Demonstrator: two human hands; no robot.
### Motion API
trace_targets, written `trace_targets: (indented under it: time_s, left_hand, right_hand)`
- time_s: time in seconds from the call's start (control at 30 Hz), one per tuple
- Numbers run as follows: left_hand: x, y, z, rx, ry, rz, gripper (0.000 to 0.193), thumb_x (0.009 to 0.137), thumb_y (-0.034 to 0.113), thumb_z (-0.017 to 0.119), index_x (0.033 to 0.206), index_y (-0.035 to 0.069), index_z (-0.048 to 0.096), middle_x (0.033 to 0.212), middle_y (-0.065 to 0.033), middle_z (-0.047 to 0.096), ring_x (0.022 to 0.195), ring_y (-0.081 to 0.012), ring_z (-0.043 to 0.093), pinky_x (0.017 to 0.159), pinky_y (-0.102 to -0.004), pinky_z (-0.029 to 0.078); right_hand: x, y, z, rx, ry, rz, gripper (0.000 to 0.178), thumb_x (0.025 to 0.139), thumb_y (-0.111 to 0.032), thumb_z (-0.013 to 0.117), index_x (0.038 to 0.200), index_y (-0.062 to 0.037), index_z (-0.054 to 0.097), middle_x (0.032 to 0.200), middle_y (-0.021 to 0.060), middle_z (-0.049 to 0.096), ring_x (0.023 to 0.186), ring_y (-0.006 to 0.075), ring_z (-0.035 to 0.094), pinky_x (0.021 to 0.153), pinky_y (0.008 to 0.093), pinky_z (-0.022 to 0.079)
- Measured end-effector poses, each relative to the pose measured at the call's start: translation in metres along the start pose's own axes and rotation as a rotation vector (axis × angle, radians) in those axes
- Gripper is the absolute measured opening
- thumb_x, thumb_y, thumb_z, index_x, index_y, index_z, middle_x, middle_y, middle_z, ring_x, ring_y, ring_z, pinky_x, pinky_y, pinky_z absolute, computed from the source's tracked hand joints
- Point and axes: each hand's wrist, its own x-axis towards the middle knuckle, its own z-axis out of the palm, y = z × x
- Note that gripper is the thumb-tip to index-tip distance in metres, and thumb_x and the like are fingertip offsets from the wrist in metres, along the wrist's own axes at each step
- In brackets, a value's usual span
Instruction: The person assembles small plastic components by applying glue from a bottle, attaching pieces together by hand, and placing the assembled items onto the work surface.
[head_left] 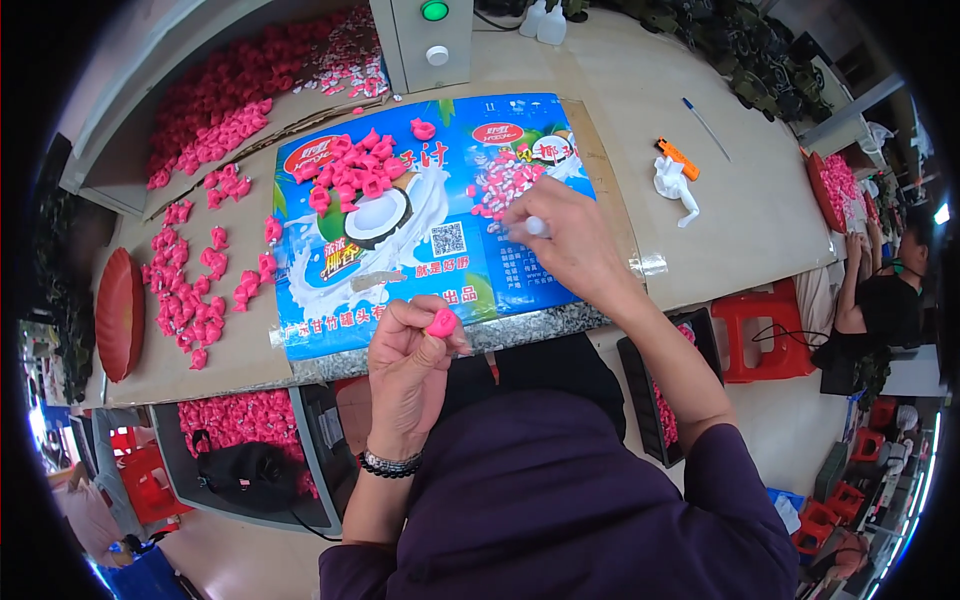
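My left hand (400,375), with a dark bead bracelet at its wrist, pinches a small pink plastic piece (442,322) near the table's front edge. Between the fingers of my right hand (575,245) is a white pen-like tool (537,227), seen nearly end-on. That hand hovers or rests beside a heap of tiny pink-and-white parts (505,183); its fingertips partly hide the heap's near end, and I cannot tell whether they touch it. Both heaps lie on a printed blue cardboard sheet (460,270), the other being bigger pink pieces (350,170) at its far left.
Loose pink pieces (190,285) and a red dish (120,315) lie on the left. A grey box with a green button (434,10) stands behind. On the right are an orange tool (678,158), a white crumpled thing (673,187) and a pen (706,128). Below sits a crate (325,480).
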Motion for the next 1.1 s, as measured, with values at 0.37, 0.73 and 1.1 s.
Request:
trace_targets:
  time_s: [0.37,0.73,1.1]
  left_hand:
    - [0.002,0.000,-0.006,-0.005,0.027,-0.022,0.013,0.090,0.007,0.064,0.098,0.004,0.055,0.106,-0.0094,0.056,0.084,-0.0156,0.061,0.076,-0.0293,0.052]
    - [0.007,-0.001,0.001,0.143,0.082,0.055,0.020,0.090,0.010,0.066,0.106,0.000,0.056,0.106,-0.0100,0.060,0.086,-0.0154,0.062,0.078,-0.0303,0.052]
    - [0.007,0.003,0.000,0.241,0.012,-0.022,0.020,0.089,0.010,0.067,0.104,-0.002,0.059,0.096,-0.0088,0.064,0.080,-0.0127,0.062,0.074,-0.0264,0.052]
  right_hand:
    - [0.013,-0.002,0.019,-0.314,-0.021,-0.179,0.011,0.072,-0.003,0.069,0.082,-0.0077,0.068,0.083,0.0063,0.063,0.081,0.0250,0.064,0.066,0.0368,0.051]
    - [-0.024,-0.053,0.010,0.633,-0.126,0.121,0.008,0.078,0.002,0.072,0.083,-0.0007,0.066,0.082,0.0045,0.066,0.074,0.0109,0.060,0.065,0.0249,0.047]
    - [-0.029,-0.039,0.020,0.789,-0.163,0.106,0.015,0.072,0.003,0.076,0.078,-0.0025,0.064,0.083,0.0043,0.062,0.073,0.0124,0.059,0.066,0.0252,0.047]
